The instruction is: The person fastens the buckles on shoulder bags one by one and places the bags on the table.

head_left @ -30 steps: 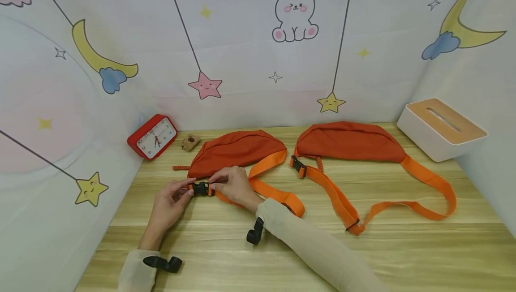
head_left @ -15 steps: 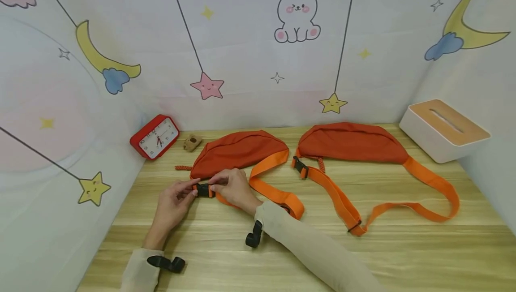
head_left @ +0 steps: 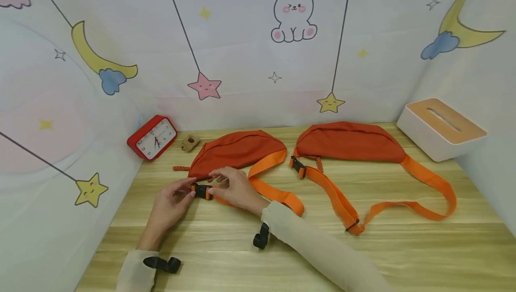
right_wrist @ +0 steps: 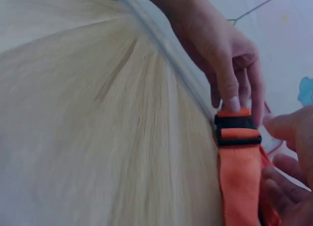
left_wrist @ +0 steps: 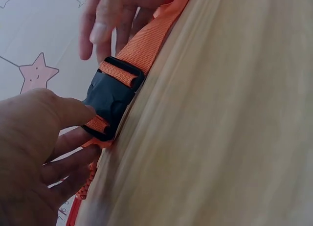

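Note:
My left hand (head_left: pixel 168 206) pinches the left end of a black side-release buckle (head_left: pixel 202 191) on the orange strap of a rust-red waist bag (head_left: pixel 238 151). In the left wrist view the buckle (left_wrist: pixel 105 96) is joined, its two halves together, with the thumb of the left hand (left_wrist: pixel 29 138) on its near end. My right hand (head_left: pixel 239 190) hovers beside the buckle's right end, fingers spread and loosely bent. In the right wrist view, a gap shows between the fingers of the right hand (right_wrist: pixel 296 157) and the buckle (right_wrist: pixel 237 128).
To the right lies a second rust-red waist bag (head_left: pixel 350 142), its black buckle (head_left: pixel 299 166) joined and its orange strap (head_left: pixel 433 213) looped over the wooden table (head_left: pixel 225 260). A red clock (head_left: pixel 155 137), a small brown bear figure (head_left: pixel 190 142) and a white tissue box (head_left: pixel 427 133) stand along the back.
The right hand has let go of the buckle's right end and its fingers have spread. The left hand still holds the other end in nearly the same place.

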A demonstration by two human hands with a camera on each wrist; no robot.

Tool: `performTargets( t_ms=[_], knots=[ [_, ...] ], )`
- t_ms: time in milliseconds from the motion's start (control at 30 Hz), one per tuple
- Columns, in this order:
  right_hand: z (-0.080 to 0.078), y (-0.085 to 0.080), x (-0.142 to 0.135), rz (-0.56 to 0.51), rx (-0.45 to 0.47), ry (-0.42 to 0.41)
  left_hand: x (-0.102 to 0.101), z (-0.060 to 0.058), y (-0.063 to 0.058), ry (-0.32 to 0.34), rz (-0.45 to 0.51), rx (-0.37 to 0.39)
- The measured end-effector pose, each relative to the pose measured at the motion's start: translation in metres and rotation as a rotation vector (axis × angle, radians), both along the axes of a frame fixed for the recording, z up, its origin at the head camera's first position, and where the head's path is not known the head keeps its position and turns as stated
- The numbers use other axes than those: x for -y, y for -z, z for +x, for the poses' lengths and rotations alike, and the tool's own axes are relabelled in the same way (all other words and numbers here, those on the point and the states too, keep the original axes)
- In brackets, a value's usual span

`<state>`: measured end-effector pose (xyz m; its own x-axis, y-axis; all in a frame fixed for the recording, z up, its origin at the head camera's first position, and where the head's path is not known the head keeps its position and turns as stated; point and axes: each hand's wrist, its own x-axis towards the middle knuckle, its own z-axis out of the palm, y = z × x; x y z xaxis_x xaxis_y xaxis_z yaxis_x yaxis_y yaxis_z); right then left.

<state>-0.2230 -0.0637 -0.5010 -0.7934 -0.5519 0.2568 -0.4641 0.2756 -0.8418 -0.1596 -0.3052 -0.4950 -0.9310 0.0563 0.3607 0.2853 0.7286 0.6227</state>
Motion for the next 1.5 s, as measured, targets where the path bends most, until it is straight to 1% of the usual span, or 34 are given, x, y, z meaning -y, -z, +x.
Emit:
performTargets(
  t_ms=[100, 167, 233, 367, 600, 833, 933, 1000, 1167, 1367, 1500],
  knots=[
    [0.002, -0.007, -0.009, 0.038, -0.061, 0.011, -0.002, 0.001, -0.003, -0.028, -0.045, -0.049],
    [0.005, -0.012, -0.015, 0.072, -0.093, 0.028, -0.003, 0.000, -0.004, -0.030, -0.053, -0.072],
    [0.008, -0.015, -0.022, 0.102, -0.095, 0.037, -0.005, -0.001, -0.005, -0.021, -0.067, -0.084],
    [0.012, -0.019, -0.037, 0.172, -0.091, 0.048, -0.011, -0.003, -0.009, 0.019, -0.113, -0.084],
    [0.016, -0.023, -0.064, 0.257, -0.203, 0.072, -0.026, -0.010, -0.022, 0.100, -0.201, -0.132],
    [0.019, -0.027, -0.091, 0.343, -0.268, 0.112, -0.040, -0.012, -0.033, 0.144, -0.342, -0.176],
    [0.021, -0.028, -0.104, 0.373, -0.309, 0.145, -0.044, -0.012, -0.036, 0.160, -0.379, -0.168],
    [0.023, -0.030, -0.112, 0.374, -0.330, 0.162, -0.046, -0.013, -0.037, 0.167, -0.396, -0.151],
    [0.027, -0.035, -0.133, 0.408, -0.376, 0.195, -0.050, -0.015, -0.039, 0.163, -0.437, -0.122],
    [0.030, -0.044, -0.158, 0.539, -0.472, 0.258, -0.056, -0.016, -0.044, 0.148, -0.500, -0.103],
    [0.032, -0.048, -0.175, 0.623, -0.486, 0.268, -0.061, -0.015, -0.046, 0.145, -0.519, -0.096]
  ],
)
